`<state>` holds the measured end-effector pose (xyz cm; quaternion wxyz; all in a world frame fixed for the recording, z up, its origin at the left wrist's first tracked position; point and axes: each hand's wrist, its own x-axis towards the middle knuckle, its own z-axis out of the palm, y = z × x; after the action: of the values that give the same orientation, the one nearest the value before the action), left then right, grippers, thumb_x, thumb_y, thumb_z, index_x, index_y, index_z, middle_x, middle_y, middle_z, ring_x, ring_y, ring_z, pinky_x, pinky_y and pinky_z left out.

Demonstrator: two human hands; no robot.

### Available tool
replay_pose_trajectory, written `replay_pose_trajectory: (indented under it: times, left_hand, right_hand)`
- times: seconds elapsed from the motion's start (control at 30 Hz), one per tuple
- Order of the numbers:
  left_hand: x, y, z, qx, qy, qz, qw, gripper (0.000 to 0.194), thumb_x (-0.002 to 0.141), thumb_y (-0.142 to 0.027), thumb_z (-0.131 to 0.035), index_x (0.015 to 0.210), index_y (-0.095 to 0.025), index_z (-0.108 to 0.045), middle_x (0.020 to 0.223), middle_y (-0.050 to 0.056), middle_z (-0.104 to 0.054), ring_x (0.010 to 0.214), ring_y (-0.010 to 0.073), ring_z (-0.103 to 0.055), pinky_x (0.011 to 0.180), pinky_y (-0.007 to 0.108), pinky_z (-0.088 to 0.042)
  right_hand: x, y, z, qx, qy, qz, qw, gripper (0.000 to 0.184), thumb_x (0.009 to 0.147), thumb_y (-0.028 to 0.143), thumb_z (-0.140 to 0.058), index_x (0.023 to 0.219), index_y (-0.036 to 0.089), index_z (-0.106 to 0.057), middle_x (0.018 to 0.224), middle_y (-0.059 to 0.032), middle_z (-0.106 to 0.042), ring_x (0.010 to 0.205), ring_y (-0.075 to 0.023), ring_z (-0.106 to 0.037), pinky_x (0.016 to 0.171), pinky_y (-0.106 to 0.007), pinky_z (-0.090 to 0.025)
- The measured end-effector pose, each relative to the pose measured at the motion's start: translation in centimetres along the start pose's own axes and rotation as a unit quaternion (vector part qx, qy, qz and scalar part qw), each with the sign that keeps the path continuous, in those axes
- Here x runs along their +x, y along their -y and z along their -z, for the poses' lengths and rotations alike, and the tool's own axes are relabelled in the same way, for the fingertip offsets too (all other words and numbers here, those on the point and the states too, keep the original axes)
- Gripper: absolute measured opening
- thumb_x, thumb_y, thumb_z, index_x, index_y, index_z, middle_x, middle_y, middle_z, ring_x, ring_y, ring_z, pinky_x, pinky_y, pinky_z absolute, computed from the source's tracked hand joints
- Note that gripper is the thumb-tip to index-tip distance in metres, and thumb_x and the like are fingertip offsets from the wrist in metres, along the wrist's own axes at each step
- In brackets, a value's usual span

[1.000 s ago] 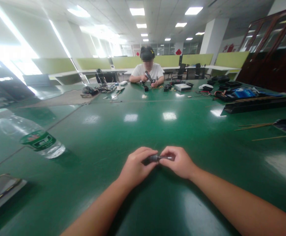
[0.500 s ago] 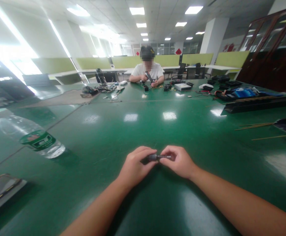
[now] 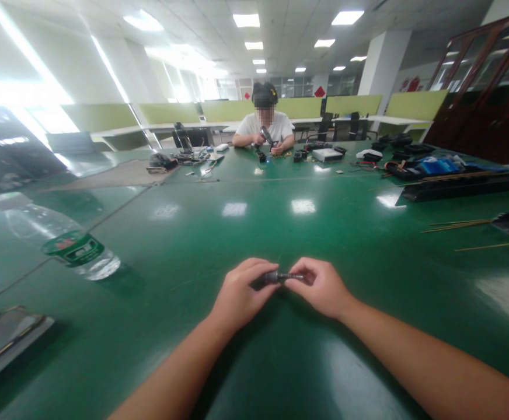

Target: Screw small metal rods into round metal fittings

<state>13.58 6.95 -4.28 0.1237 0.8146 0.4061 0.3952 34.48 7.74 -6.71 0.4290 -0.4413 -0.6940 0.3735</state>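
Between my hands lies a dark, slim tool that looks like a screwdriver (image 3: 272, 277), with a thick grey-black barrel and a thin metal shaft, held level just over the green table (image 3: 184, 297). The barrel is wrapped by my left hand (image 3: 248, 289), thumb below and fingers above, so its left end is hidden. Thumb and fingers of my right hand (image 3: 320, 286) pinch the thin shaft on the other side. Their fingertips are close to the barrel, with a short stretch of shaft showing in the gap. The shaft's tip is too small to make out.
To my left stands a water bottle (image 3: 82, 251) with a green label; nearer is a flat, dark-edged object (image 3: 13, 338). Thin rods (image 3: 460, 224) and a long black bar (image 3: 464, 186) lie right. Across the table a person (image 3: 263, 128) works among several small parts.
The view has shifted slightly, moving the background a little to the right. My right fingertips have edged away from the barrel, and a bit more of the shaft shows. Both hands keep their grip.
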Motion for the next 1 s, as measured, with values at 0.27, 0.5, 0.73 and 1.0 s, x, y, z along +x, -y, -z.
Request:
replay_pose_trajectory:
  times: [0.27, 0.5, 0.73, 1.0]
  left_hand:
    - [0.12, 0.1, 0.1, 0.007, 0.001, 0.009, 1.0, 0.022, 0.081, -0.019, -0.072, 0.103, -0.022, -0.072, 0.101, 0.005, -0.071, 0.093, 0.0181, -0.067, 0.085, 0.03, -0.056]
    - [0.13, 0.21, 0.15, 0.012, -0.007, 0.014, 1.0, 0.026, 0.08, -0.018, -0.073, 0.105, -0.023, -0.071, 0.101, 0.004, -0.072, 0.093, 0.0173, -0.067, 0.086, 0.029, -0.055]
    - [0.24, 0.15, 0.21, 0.012, -0.009, 0.024, 1.0, 0.027, 0.078, -0.019, -0.075, 0.105, -0.023, -0.072, 0.101, 0.003, -0.072, 0.092, 0.017, -0.067, 0.086, 0.029, -0.055]
    - [0.19, 0.27, 0.19, 0.016, -0.016, 0.027, 0.999, 0.027, 0.078, -0.019, -0.076, 0.104, -0.023, -0.071, 0.101, 0.003, -0.072, 0.093, 0.0171, -0.066, 0.086, 0.029, -0.054]
  right_hand:
    - [-0.01, 0.03, 0.07, -0.005, -0.008, -0.005, 1.0, 0.011, 0.078, 0.028, -0.07, 0.079, 0.017, -0.067, 0.064, 0.0013, -0.061, 0.057, -0.0126, -0.053, 0.053, -0.023, -0.039]
    - [-0.04, -0.03, 0.08, 0.004, -0.015, -0.014, 1.0, 0.011, 0.079, 0.028, -0.069, 0.079, 0.017, -0.066, 0.065, 0.0012, -0.06, 0.057, -0.0124, -0.051, 0.054, -0.023, -0.039]
    - [0.0, -0.15, 0.11, 0.003, -0.026, -0.021, 0.999, 0.011, 0.078, 0.028, -0.069, 0.079, 0.017, -0.066, 0.067, 0.0007, -0.061, 0.057, -0.0124, -0.051, 0.054, -0.023, -0.038]
    - [0.14, -0.36, 0.05, 0.002, -0.035, -0.02, 0.999, 0.012, 0.079, 0.028, -0.068, 0.08, 0.017, -0.066, 0.07, -0.0009, -0.064, 0.059, -0.0135, -0.052, 0.055, -0.025, -0.04]
